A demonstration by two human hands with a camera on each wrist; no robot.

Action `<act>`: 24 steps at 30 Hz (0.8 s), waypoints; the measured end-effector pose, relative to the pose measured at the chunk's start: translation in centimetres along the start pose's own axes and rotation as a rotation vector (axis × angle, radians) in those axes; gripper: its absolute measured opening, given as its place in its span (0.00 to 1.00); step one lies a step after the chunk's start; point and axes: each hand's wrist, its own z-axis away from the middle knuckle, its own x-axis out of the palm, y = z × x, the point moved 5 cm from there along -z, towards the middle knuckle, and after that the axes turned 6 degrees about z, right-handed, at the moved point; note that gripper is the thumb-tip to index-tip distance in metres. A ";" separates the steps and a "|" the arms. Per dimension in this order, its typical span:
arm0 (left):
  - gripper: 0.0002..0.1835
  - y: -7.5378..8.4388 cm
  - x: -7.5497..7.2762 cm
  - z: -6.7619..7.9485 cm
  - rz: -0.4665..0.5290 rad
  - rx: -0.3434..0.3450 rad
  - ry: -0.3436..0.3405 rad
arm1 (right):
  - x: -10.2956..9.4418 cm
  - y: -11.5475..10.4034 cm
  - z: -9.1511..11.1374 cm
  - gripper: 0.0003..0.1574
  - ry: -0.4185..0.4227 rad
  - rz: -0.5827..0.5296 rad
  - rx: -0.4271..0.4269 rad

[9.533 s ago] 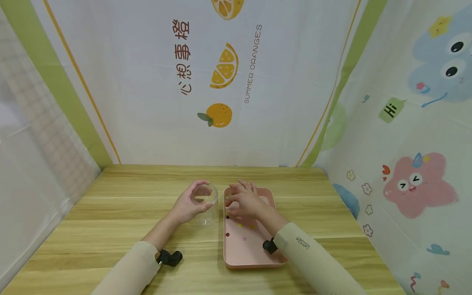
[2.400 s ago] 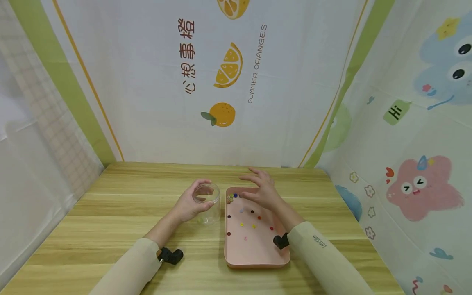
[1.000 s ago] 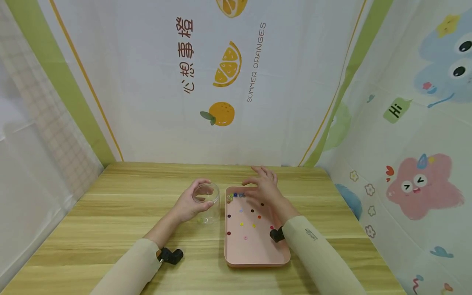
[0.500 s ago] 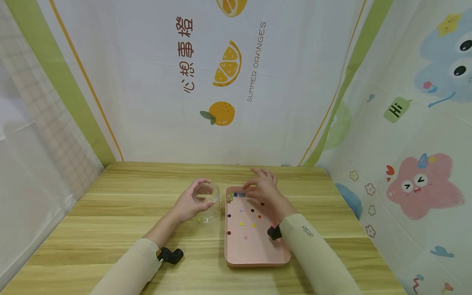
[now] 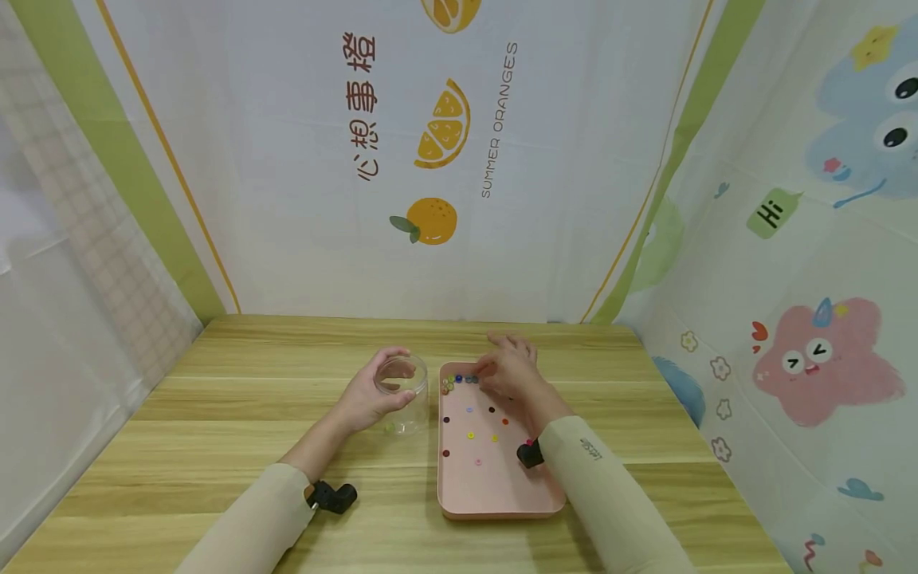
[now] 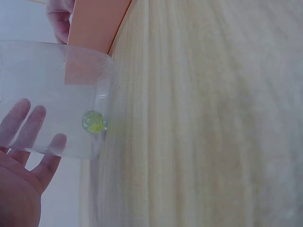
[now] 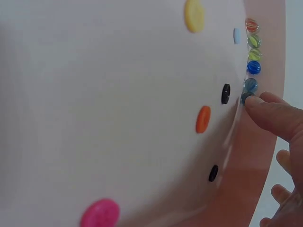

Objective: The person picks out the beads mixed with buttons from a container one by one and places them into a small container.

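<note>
Several glass marbles (image 7: 253, 67) sit in the pink tray (image 5: 502, 496), lower centre; the right hand (image 5: 512, 372) has narrowed onto one — pinch unclear — so picking seems underway, while the left hand (image 5: 363, 399) grips a clear jar (image 5: 411, 412).

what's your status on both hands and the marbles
Left hand gripping clear jar, yellow-green marble inside. Right hand at end marble in pink tray, grip unclear. Buttons scattered in tray, none blocking that marble.
</note>
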 end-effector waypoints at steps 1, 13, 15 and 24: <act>0.36 0.0 0.0 0.0 0.000 0.000 0.000 | 0.1 0.0 0.0 0.13 -0.007 0.007 0.005; 0.36 -0.2 -0.1 -0.1 -0.003 -0.001 0.007 | 0.6 0.4 -0.3 0.08 -0.014 0.022 0.002; 0.36 -0.2 -0.1 -0.1 0.002 -0.005 0.007 | 0.7 0.4 -0.3 0.08 -0.014 0.019 0.003; 0.36 -0.1 -0.1 0.0 0.000 -0.009 0.008 | 0.9 0.5 -0.3 0.06 -0.021 0.038 0.023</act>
